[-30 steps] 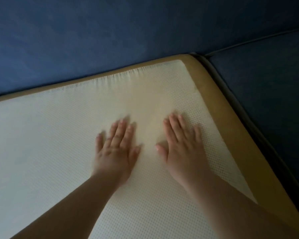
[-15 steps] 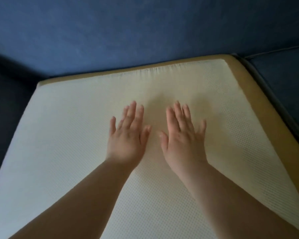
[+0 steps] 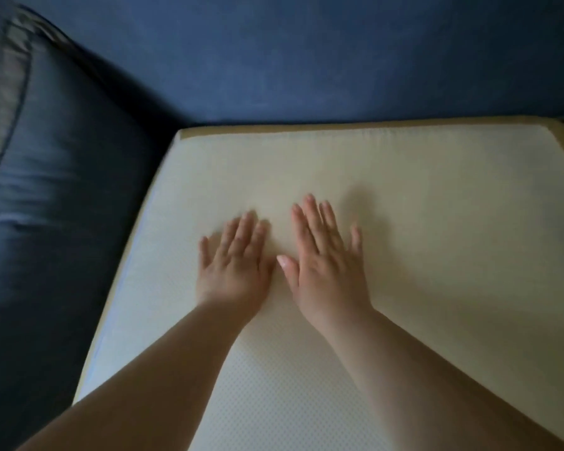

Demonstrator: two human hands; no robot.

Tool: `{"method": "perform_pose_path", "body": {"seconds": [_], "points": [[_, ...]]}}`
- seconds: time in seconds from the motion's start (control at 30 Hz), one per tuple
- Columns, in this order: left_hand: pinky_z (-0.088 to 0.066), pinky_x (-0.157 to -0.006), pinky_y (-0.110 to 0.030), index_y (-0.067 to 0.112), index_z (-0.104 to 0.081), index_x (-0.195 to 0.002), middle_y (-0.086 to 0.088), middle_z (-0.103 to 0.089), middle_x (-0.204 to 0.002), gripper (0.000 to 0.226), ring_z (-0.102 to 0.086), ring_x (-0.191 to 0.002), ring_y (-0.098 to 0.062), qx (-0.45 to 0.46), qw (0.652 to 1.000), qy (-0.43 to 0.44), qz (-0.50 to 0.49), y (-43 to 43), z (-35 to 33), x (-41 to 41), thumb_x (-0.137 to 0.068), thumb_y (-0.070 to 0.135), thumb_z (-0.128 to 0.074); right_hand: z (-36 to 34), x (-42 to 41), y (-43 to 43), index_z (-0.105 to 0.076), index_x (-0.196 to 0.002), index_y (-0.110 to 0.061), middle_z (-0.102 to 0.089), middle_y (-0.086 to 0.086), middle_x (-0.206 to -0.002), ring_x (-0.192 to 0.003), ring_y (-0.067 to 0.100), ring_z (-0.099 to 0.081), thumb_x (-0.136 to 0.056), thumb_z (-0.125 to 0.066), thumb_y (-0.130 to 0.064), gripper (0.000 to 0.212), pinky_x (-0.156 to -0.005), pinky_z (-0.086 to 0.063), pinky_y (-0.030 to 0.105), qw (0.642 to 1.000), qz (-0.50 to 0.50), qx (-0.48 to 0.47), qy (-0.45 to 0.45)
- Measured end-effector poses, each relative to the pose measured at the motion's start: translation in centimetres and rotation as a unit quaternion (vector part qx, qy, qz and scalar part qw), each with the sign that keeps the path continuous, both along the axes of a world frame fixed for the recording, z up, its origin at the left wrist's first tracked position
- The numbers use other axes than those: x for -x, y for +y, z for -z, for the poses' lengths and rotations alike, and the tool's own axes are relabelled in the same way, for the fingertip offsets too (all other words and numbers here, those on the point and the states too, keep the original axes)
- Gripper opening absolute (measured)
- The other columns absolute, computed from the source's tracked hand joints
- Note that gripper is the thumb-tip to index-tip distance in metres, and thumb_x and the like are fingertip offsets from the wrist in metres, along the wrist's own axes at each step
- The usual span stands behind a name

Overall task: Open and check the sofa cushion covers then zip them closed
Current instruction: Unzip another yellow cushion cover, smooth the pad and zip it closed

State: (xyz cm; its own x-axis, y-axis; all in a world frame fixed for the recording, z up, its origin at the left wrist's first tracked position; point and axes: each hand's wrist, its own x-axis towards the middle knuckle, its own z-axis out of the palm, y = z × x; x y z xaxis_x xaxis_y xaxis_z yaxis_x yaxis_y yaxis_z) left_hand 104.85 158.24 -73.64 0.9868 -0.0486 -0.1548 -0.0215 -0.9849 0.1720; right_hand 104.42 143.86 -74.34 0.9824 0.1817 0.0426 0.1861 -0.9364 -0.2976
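Blue sofa back [image 3: 306,53] fills the top of the head view, with a pale cushion [image 3: 453,222] lying in front of it.

Near the middle of the picture, both bare hands lie palm down on the top face of the cushion. The left hand [image 3: 233,265] is flat, its fingers straight and slightly spread, pointing away from the person; it holds nothing. The right hand [image 3: 326,258] lies just beside it, a little farther forward, also flat with straight, fanned fingers and nothing in its grasp. The right thumb reaches toward the left hand, and the two nearly touch there. Both bare forearms run back from the hands to the lower edge of the picture, crossing the near part of the cushion.

The cushion spreads out on all sides of the hands. Its surface is cream-white, and a fine dotted mesh pattern shows in the near part, between the forearms; farther off the weave is too blurred to tell. A tan strip [image 3: 274,127] runs along the far edge of the cushion, where it meets the sofa back.

To the left, against the cushion's left edge, sits a dark cushion [image 3: 46,222] of shiny navy fabric with a piped seam along its upper part, blurred by motion.
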Motion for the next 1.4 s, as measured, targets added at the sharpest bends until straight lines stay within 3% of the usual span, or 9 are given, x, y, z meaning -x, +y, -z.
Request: {"method": "perform_pose_path", "body": {"seconds": [0.1, 0.17, 0.27, 0.33, 0.43, 0.83, 1.07, 1.27, 1.4], "points": [[0.007, -0.118, -0.039, 0.032, -0.011, -0.154, 0.014, 0.009, -0.158, 0.067, 0.013, -0.144, -0.002, 0.076, 0.997, 0.027, 0.006, 2.2, 0.1, 0.0, -0.091, 0.054, -0.009, 1.5, 0.3, 1.8, -0.045, -0.145, -0.01, -0.033, 0.006, -0.157, -0.145, 0.027, -0.029, -0.093, -0.024, -0.044, 0.065, -0.11, -0.025, 0.064, 0.998, 0.008, 0.026, 0.051], [0.006, -0.117, -0.041, 0.029, -0.013, -0.153, 0.007, 0.002, -0.161, 0.062, 0.007, -0.146, -0.006, 0.113, 0.991, -0.061, -0.023, 3.4, -1.4, -0.4, -0.095, 0.05, -0.016, 0.5, 0.0, 3.1, -0.034, -0.15, -0.011, -0.022, 0.006, -0.161, -0.148, 0.026, -0.02, -0.095, -0.025, -0.041, 0.064, -0.112, -0.021, 0.064, 1.0, 0.018, 0.006, 0.004], [0.006, -0.115, -0.049, 0.025, -0.012, -0.154, 0.003, 0.009, -0.159, 0.06, 0.009, -0.147, -0.014, 0.061, 0.982, -0.169, -0.064, 6.8, -2.1, 0.1, -0.098, 0.046, -0.022, -2.0, -0.1, 6.2, -0.018, -0.156, -0.014, -0.006, 0.005, -0.164, -0.151, 0.024, -0.006, -0.099, -0.028, -0.044, 0.065, -0.115, -0.005, 0.059, 0.998, -0.007, -0.027, -0.061], [0.008, -0.117, -0.048, 0.028, -0.006, -0.154, 0.01, 0.02, -0.156, 0.064, 0.017, -0.145, -0.009, 0.024, 0.99, -0.097, -0.098, 9.7, -0.9, 1.6, -0.095, 0.052, -0.013, -1.1, 0.4, 9.0, -0.023, -0.155, -0.015, -0.01, 0.005, -0.164, -0.151, 0.023, -0.009, -0.098, -0.029, -0.048, 0.067, -0.115, -0.006, 0.059, 0.998, -0.035, -0.021, -0.04], [0.001, -0.119, -0.044, 0.033, -0.007, -0.153, 0.01, 0.01, -0.16, 0.071, 0.012, -0.146, -0.009, 0.013, 0.994, -0.003, -0.113, 11.7, 1.7, 3.5, -0.087, 0.058, -0.003, 2.3, 1.9, 11.3, -0.041, -0.148, -0.013, -0.027, 0.006, -0.16, -0.148, 0.026, -0.021, -0.094, -0.036, -0.048, 0.065, -0.113, -0.018, 0.063, 0.997, -0.064, 0.05, 0.007], [0.012, -0.117, -0.042, 0.034, 0.009, -0.152, 0.008, 0.02, -0.159, 0.068, 0.024, -0.144, -0.01, 0.027, 0.995, 0.017, -0.1, 12.3, 3.3, 3.3, -0.088, 0.054, 0.002, 4.0, 1.8, 12.0, -0.036, -0.15, -0.014, -0.026, 0.005, -0.161, -0.149, 0.026, -0.019, -0.094, -0.03, -0.048, 0.066, -0.115, -0.014, 0.061, 0.994, -0.058, 0.097, -0.003], [0.011, -0.117, -0.04, 0.03, 0.0, -0.154, 0.007, 0.016, -0.16, 0.06, 0.019, -0.145, -0.01, 0.036, 0.993, 0.043, -0.103, 12.4, 1.9, 3.2, -0.1, 0.049, -0.018, 3.4, 1.7, 12.0, -0.04, -0.148, -0.013, -0.029, 0.005, -0.159, -0.148, 0.026, -0.023, -0.092, -0.029, -0.048, 0.067, -0.114, -0.017, 0.062, 0.994, -0.057, 0.089, 0.017], [0.014, -0.116, -0.045, 0.026, 0.002, -0.153, 0.008, 0.021, -0.157, 0.061, 0.022, -0.144, -0.012, 0.041, 0.991, -0.087, -0.089, 11.3, -2.2, 9.6, -0.098, 0.05, -0.012, -2.3, 4.7, 10.5, -0.02, -0.155, -0.013, -0.004, 0.007, -0.164, -0.151, 0.025, -0.007, -0.096, -0.032, -0.045, 0.068, -0.114, -0.004, 0.061, 0.994, -0.069, 0.008, -0.09], [0.009, -0.118, -0.044, 0.034, 0.011, -0.149, 0.012, 0.02, -0.157, 0.065, 0.021, -0.144, -0.009, 0.006, 0.996, 0.043, -0.082, 10.7, 0.7, 13.6, -0.09, 0.059, 0.001, 1.2, 9.9, 9.3, -0.036, -0.15, -0.012, -0.022, 0.005, -0.161, -0.148, 0.025, -0.023, -0.094, -0.032, -0.048, 0.067, -0.115, -0.018, 0.059, 0.99, -0.121, 0.063, -0.018]]}}
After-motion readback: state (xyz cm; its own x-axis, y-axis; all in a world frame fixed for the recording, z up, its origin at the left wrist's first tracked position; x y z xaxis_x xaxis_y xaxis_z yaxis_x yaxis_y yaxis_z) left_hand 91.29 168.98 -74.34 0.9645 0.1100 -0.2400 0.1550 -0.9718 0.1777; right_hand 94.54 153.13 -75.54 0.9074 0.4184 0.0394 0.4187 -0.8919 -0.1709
